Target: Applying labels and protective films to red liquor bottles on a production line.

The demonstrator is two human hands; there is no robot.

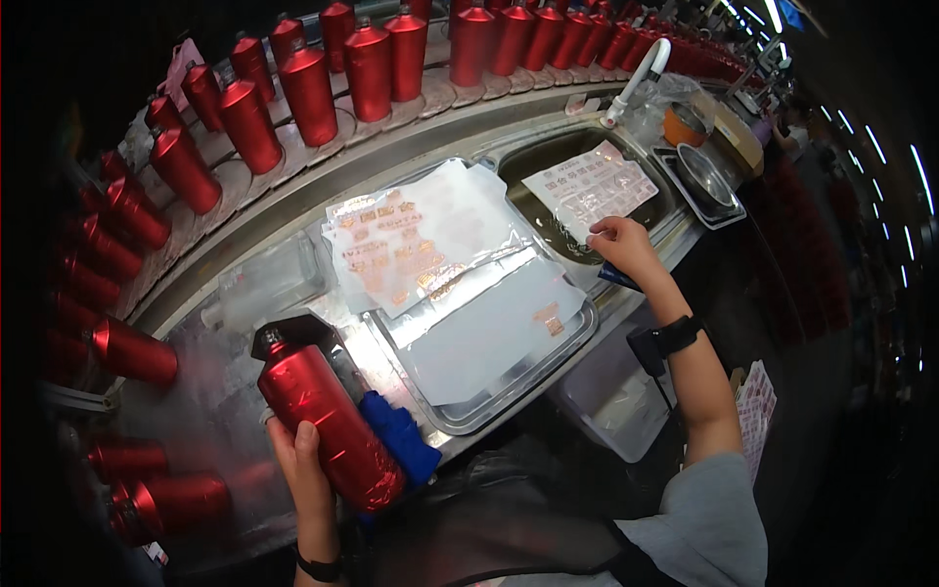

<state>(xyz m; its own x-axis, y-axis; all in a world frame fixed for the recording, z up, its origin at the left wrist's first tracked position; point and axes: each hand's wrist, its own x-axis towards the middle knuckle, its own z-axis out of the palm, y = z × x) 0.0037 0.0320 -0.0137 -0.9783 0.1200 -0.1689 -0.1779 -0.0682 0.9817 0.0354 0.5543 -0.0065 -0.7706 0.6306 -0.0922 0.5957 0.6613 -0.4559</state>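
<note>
My left hand is wrapped round a red metallic bottle with a narrow dark neck. The bottle leans at the near left, against a dark angular holder, beside a crumpled blue cloth. Over the sink, my right hand pinches at the near edge of a printed decal sheet, which lies in the water. Between my hands, a metal tray carries more decal sheets and white backing paper.
Red bottles line a curved conveyor behind the bench, and several lie at the left. A white faucet arches over the sink. Metal bowls stand right of it. A clear plastic bin sits below the bench edge.
</note>
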